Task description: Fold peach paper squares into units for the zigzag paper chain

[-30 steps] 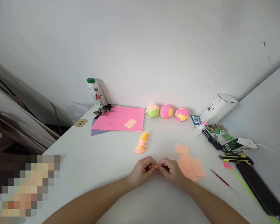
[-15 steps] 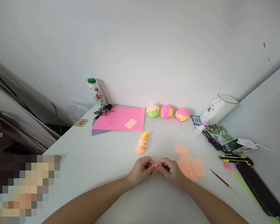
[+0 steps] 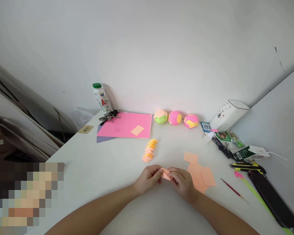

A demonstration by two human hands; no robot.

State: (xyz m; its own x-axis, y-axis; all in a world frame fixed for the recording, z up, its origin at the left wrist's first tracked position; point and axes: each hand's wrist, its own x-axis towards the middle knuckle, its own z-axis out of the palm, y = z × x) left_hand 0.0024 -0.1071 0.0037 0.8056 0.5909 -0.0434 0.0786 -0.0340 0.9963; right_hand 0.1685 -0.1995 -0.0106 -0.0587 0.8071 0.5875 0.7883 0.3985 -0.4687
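Between my two hands, just above the near part of the table, is a small folded piece of orange paper. My left hand pinches its left end between thumb and fingers. On the other side, my right hand grips the right edge with its fingertips. Beyond my left hand lies a row of folded paper pieces in orange and yellow, overlapping one another. Loose orange paper sheets are spread beside my right hand, partly hidden by it.
Three faceted paper balls line the wall. A pink sheet carries keys and a paper slip; a bottle stands behind. To the right are a thin brush, a cutter, a black phone-like slab and a white box.
The folded paper has turned so that its flat face shows, where before only a thin edge was visible. My fingers have shifted outward to its ends.
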